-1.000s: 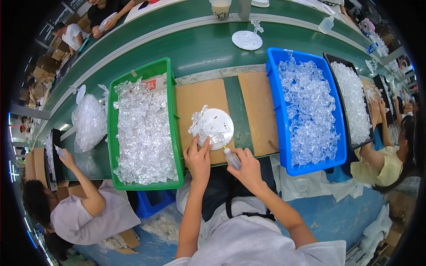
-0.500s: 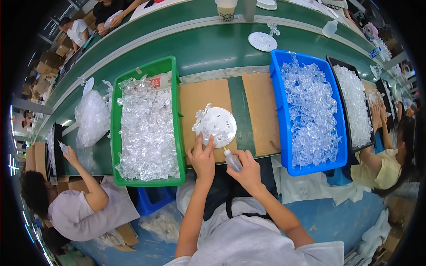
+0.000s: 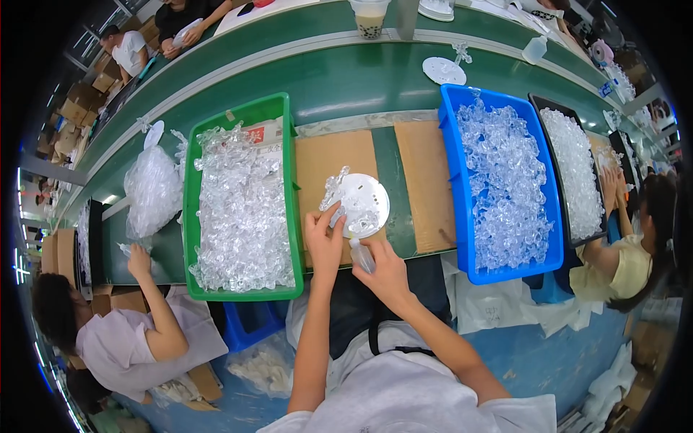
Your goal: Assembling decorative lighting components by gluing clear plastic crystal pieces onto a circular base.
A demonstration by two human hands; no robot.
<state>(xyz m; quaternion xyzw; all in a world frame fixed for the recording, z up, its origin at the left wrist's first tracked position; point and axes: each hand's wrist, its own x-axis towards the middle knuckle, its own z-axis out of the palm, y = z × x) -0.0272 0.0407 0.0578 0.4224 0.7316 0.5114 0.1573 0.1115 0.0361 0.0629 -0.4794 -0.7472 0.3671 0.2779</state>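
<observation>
A round white disc (image 3: 370, 189) with small slots lies on the cardboard in front of me. Clear plastic pieces (image 3: 334, 189) stand along its left rim, and another clear piece (image 3: 366, 221) is on its lower part. At the left rim, my left hand (image 3: 324, 234) has its thumb and index finger bent in a pinch around a clear plastic piece, mostly hidden by the fingers. My right hand (image 3: 384, 270) grips a small translucent squeeze bottle (image 3: 362, 256), its tip up against the lower edge of the disc.
Left of the cardboard (image 3: 317, 155) stands a green bin (image 3: 290, 216) heaped with clear pieces; a blue bin (image 3: 469, 238) of them is at right, beside a black tray (image 3: 605, 232). Another white disc (image 3: 442, 70) and a drink cup (image 3: 370, 18) are farther back. Co-workers sit on both sides.
My left hand's fingers have gone from spread over the disc's edge to a pinch. The squeeze bottle has shifted left and stands more upright. The disc has slid slightly right.
</observation>
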